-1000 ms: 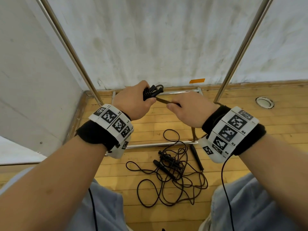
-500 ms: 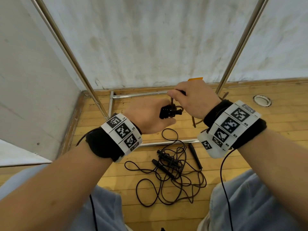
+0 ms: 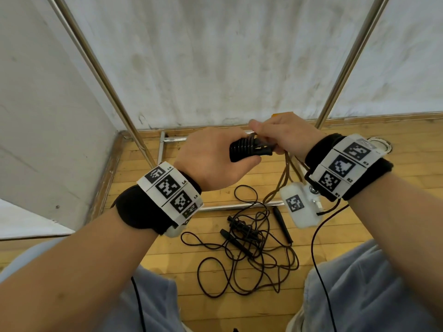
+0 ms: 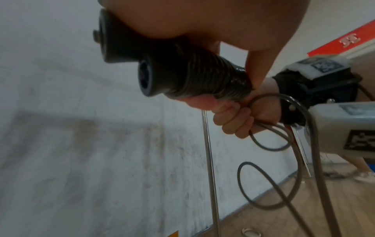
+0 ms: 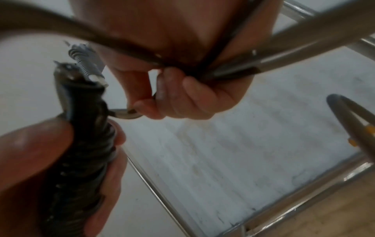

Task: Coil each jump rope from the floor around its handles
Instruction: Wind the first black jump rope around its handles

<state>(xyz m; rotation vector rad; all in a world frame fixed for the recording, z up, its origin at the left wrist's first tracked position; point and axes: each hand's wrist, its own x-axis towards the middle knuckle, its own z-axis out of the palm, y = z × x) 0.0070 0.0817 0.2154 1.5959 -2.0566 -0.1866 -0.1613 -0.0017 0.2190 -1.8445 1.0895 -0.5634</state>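
Partly coiled jump rope (image 3: 249, 149), loose-tailed.

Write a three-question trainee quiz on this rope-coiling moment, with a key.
1. True or false: the left hand grips the paired handles with cord coiled round them.
2. What does the right hand hold? A) the loose cord B) a steel pole C) nothing
3. Fill in: the tangled ropes lie on the wooden ____.

Key: 1 true; 2 A; 3 floor.
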